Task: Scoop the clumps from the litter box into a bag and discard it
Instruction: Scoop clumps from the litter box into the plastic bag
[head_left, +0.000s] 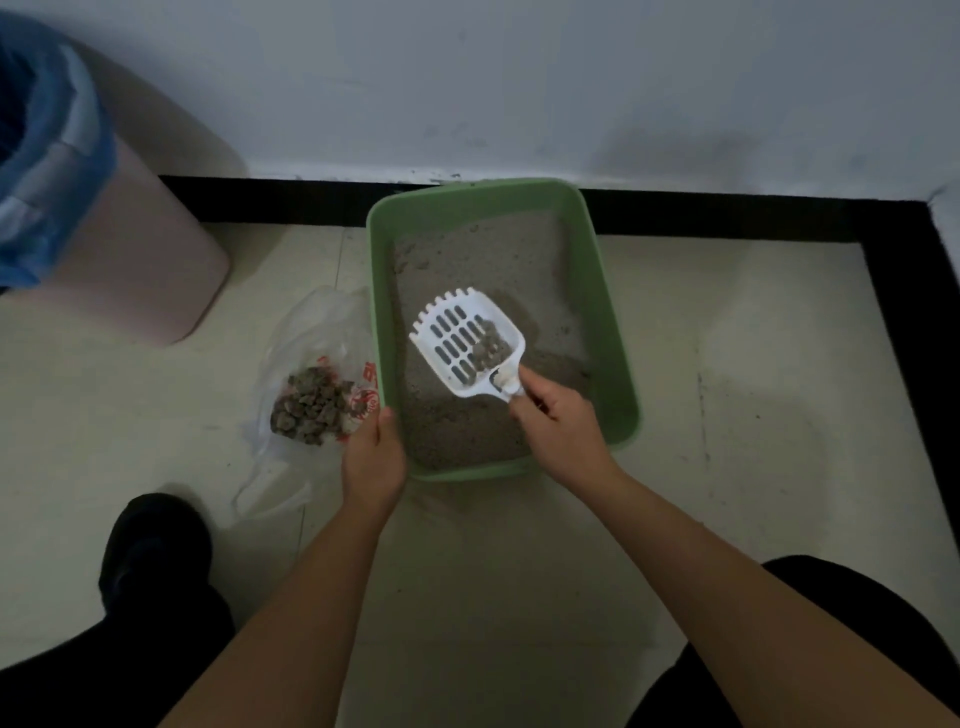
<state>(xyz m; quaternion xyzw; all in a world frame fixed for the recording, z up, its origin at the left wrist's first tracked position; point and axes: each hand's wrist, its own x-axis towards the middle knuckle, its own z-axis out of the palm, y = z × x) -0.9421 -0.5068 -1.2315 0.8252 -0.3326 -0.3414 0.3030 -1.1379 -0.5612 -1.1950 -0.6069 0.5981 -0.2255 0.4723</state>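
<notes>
Scooping: loaded scoop (457, 338) over litter box (615, 353).
Right hand (556, 426) grips its handle; left hand (374, 457) at bag (311, 332), hold unclear. Next: tip clumps (491, 351) in.

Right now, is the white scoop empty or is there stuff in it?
Not empty. A few grey clumps sit in the scoop near its handle; the right hand grips it.

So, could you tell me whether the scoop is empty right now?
No, the white scoop, held by the right hand over the litter box, carries a small pile of grey clumps.
</notes>
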